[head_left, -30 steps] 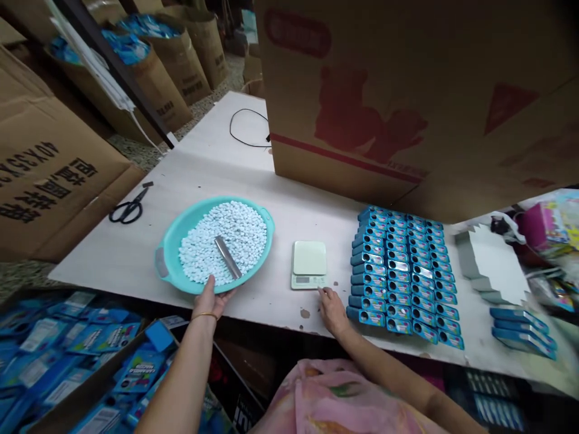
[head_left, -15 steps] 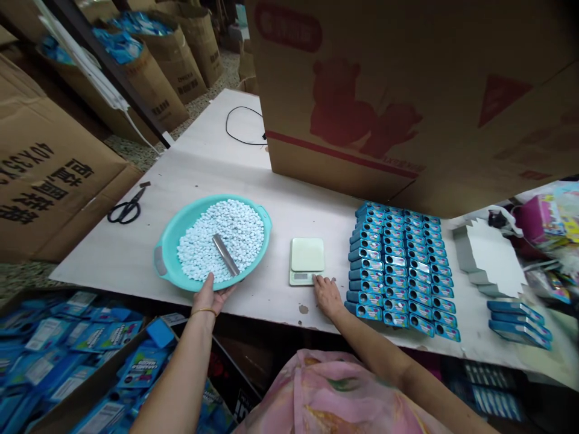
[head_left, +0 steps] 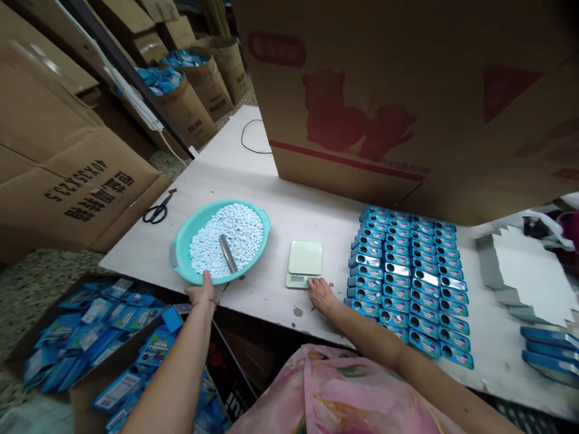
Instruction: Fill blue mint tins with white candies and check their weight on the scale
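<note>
My left hand (head_left: pixel 201 292) grips the near rim of a teal basin (head_left: pixel 183 241) filled with small white tablets, with a metal scoop (head_left: pixel 227 253) lying on them. My right hand (head_left: pixel 320 292) rests on the white table (head_left: pixel 253 181), its fingers touching the front edge of a small pale green digital scale (head_left: pixel 304 262). To the right of that hand, several rows of open blue tins (head_left: pixel 404 271) lie side by side.
A big cardboard box (head_left: pixel 407 102) stands at the back of the table. Black scissors (head_left: pixel 158 211) lie at the left edge, a cable (head_left: pixel 253 141) farther back. A flat grey carton (head_left: pixel 525 271) and stacked blue tins (head_left: pixel 549 355) are right. Boxes of blue packets (head_left: pixel 99 337) sit below left.
The view has pulled back and shifted right. My right hand moved left from beside the tins to the front of the scale. My left hand stayed on the basin's rim.
</note>
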`<action>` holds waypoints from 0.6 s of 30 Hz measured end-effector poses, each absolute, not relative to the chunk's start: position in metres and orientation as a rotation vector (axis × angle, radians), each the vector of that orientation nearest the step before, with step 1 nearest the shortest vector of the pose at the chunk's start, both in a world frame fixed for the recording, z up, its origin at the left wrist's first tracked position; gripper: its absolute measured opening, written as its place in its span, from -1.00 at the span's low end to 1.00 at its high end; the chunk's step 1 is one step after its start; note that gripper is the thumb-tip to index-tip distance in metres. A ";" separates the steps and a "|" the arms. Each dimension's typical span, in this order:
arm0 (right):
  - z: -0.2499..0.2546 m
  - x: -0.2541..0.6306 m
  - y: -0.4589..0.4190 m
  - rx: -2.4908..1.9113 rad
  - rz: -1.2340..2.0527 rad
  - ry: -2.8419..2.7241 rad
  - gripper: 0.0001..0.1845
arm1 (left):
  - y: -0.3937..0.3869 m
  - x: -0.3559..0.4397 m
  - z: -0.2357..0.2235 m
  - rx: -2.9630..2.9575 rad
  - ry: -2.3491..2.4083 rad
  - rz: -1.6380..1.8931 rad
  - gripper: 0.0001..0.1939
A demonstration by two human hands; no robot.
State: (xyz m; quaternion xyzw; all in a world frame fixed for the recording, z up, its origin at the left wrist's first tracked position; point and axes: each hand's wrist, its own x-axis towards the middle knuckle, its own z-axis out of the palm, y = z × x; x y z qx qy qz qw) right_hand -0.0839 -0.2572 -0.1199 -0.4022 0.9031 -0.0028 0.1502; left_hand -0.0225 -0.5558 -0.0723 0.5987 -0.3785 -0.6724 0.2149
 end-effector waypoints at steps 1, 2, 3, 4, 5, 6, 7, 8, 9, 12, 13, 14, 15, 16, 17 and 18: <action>-0.117 -0.083 -0.255 -1.128 -0.016 2.611 -0.68 | -0.554 -0.018 -0.069 1.659 -1.165 -1.730 -0.45; -0.114 -0.081 -0.252 -1.091 -0.022 2.633 -0.66 | -0.554 -0.014 -0.066 1.643 -1.350 -1.552 -0.43; -0.111 -0.077 -0.249 -1.051 -0.024 2.658 -0.65 | -0.555 -0.010 -0.065 1.593 -1.579 -1.344 -0.43; -0.108 -0.073 -0.245 -1.007 -0.031 2.680 -0.64 | -0.557 -0.006 -0.064 1.503 -1.821 -1.142 -0.45; -0.106 -0.068 -0.242 -0.962 -0.041 2.697 -0.63 | -0.561 -0.003 -0.065 1.387 -2.050 -0.934 -0.49; -0.104 -0.064 -0.240 -0.921 -0.053 2.707 -0.63 | -0.565 -0.003 -0.066 1.268 -2.236 -0.764 -0.52; -0.103 -0.060 -0.238 -0.889 -0.067 2.708 -0.62 | -0.571 -0.004 -0.068 1.172 -2.369 -0.662 -0.54; -0.103 -0.057 -0.237 -0.868 -0.081 2.703 -0.61 | -0.578 -0.008 -0.071 1.103 -2.480 -0.611 -0.55; -0.103 -0.055 -0.238 -0.857 -0.093 2.696 -0.60 | -0.584 -0.014 -0.073 1.057 -2.584 -0.595 -0.54; -0.108 -0.056 -0.246 -0.836 -0.107 2.687 -0.53 | -0.603 -0.039 -0.082 0.985 -2.871 -0.595 -0.41; -0.110 -0.057 -0.249 -0.813 -0.107 2.690 -0.51 | -0.608 -0.047 -0.084 0.968 -2.944 -0.580 -0.36; -0.111 -0.058 -0.252 -0.781 -0.102 2.696 -0.50 | -0.611 -0.054 -0.086 0.959 -3.003 -0.558 -0.32; -0.112 -0.059 -0.254 -0.745 -0.093 2.700 -0.50 | -0.614 -0.060 -0.088 0.967 -3.047 -0.535 -0.30; -0.112 -0.059 -0.257 -0.709 -0.080 2.703 -0.50 | -0.617 -0.065 -0.090 0.986 -3.080 -0.514 -0.28; -0.112 -0.059 -0.259 -0.677 -0.064 2.703 -0.50 | -0.619 -0.067 -0.092 1.009 -3.104 -0.492 -0.28; -0.111 -0.058 -0.261 -0.650 -0.049 2.704 -0.50 | -0.622 -0.069 -0.093 1.030 -3.121 -0.472 -0.29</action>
